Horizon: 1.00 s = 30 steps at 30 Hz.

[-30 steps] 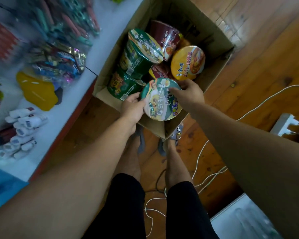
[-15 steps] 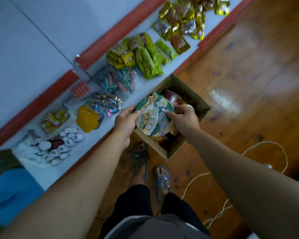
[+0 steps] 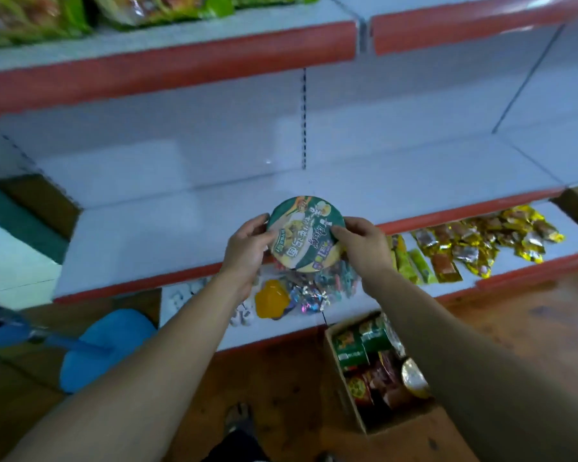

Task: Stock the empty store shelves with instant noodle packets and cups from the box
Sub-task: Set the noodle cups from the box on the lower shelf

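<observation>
I hold a green-lidded instant noodle cup (image 3: 306, 233) with both hands, lid facing me. My left hand (image 3: 247, 248) grips its left side and my right hand (image 3: 361, 246) grips its right side. The cup hovers over the front edge of the bare white middle shelf (image 3: 167, 235) with its red lip. The cardboard box (image 3: 354, 411) stands on the wooden floor at lower right, below my right forearm. Several more noodle cups (image 3: 364, 348) in green, red and yellow lie inside it.
The lower shelf (image 3: 561, 248) carries gold and green snack packets (image 3: 474, 248), a yellow pouch (image 3: 271, 298), foil sweets and small white bottles. The top shelf holds green bags (image 3: 154, 8). A blue object (image 3: 104, 348) lies on the floor at left.
Both hands have lifted the green noodle cup out of the box and up to the level of the middle shelf. My view has risen from the box to the shelves.
</observation>
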Available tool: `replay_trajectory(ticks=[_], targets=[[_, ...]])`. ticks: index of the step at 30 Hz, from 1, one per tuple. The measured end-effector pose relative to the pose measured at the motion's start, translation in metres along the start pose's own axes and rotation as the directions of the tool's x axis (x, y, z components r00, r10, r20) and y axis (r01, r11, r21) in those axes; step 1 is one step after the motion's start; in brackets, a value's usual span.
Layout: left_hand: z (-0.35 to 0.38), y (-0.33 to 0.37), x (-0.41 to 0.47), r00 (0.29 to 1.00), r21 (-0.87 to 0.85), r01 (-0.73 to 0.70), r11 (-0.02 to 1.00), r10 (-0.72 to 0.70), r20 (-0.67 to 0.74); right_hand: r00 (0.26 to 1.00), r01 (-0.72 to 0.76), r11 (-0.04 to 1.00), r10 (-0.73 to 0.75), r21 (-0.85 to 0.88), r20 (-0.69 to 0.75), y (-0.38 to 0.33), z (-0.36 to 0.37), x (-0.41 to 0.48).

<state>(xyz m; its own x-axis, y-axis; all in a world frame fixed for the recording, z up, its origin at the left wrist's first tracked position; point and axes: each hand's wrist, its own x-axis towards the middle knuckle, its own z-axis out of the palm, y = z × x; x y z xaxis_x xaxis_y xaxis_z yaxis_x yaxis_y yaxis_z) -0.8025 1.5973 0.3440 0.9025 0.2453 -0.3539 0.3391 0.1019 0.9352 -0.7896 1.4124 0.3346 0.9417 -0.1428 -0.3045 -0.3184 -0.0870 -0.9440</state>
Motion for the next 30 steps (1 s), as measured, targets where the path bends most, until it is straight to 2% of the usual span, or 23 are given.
replay_trajectory(ticks=[4,11,21,25,30], targets=[[-0.064,0.04,0.003,0.992,-0.062,-0.075,0.995,0.068,-0.108,0.992,0.069,0.997,-0.073,0.036,0.099,-0.042,0.063,-0.003],[-0.19,0.07,0.033,0.968,-0.105,-0.176,0.979,0.153,-0.198,0.971,0.065,0.998,-0.068,0.021,0.231,-0.081,0.2,-0.008],[-0.346,0.061,0.105,0.958,-0.129,-0.047,0.991,0.008,-0.287,0.935,-0.113,0.989,0.14,-0.1,0.326,-0.077,0.377,0.001],[-0.387,0.05,0.138,0.962,-0.095,-0.017,0.995,-0.009,-0.273,0.916,-0.185,0.975,0.216,-0.122,0.338,-0.067,0.423,0.007],[-0.415,0.041,0.168,0.956,-0.115,-0.014,0.993,-0.02,-0.293,0.907,-0.204,0.966,0.248,-0.161,0.34,-0.059,0.461,0.021]])
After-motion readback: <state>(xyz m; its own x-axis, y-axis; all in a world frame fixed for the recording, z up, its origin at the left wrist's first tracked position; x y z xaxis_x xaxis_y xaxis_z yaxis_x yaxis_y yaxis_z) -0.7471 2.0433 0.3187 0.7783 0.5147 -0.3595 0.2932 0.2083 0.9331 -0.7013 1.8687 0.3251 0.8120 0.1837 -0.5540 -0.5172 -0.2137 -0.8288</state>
